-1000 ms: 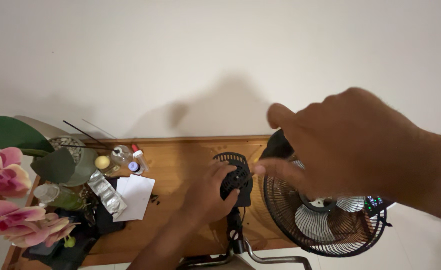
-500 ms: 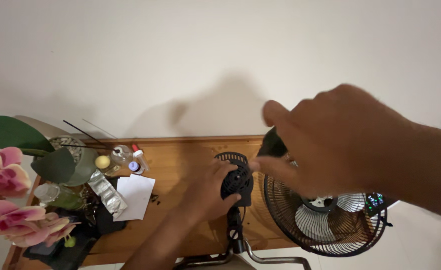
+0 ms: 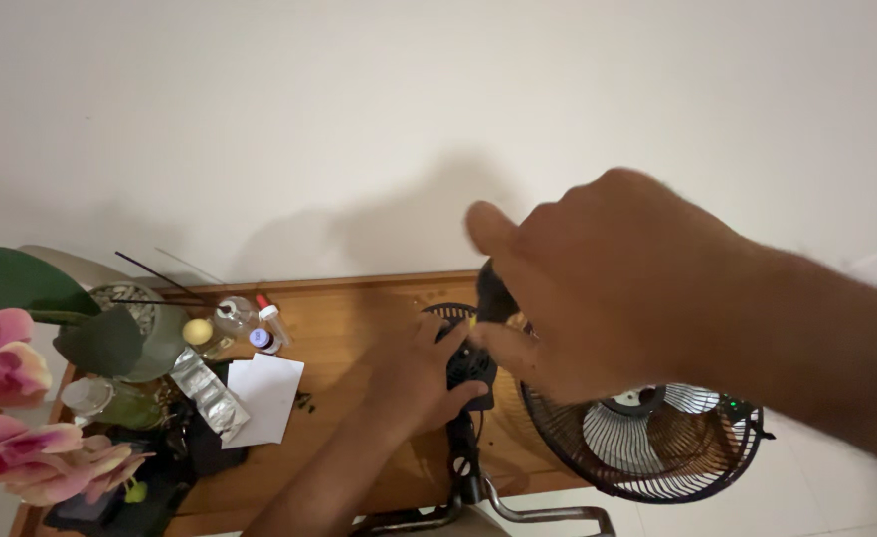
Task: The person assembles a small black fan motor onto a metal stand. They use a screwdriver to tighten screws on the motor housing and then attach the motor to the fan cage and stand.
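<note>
**over the wooden surface, both hands on a fan motor housing**

at the middle of the surface (image 3: 359, 298), the left hand (image 3: 414, 373) is wrapped around a small black vented motor housing (image 3: 468, 363) on its stand. the right hand (image 3: 598, 288), close to the camera, pinches something dark at the housing's top. judging by this, the work is midway: the round fan grille (image 3: 647, 443) lies detached alongside.

Both forearms are bare, no sleeves, rings or watch showing on left hand (image 3: 414, 373) or right hand (image 3: 608, 283).
</note>
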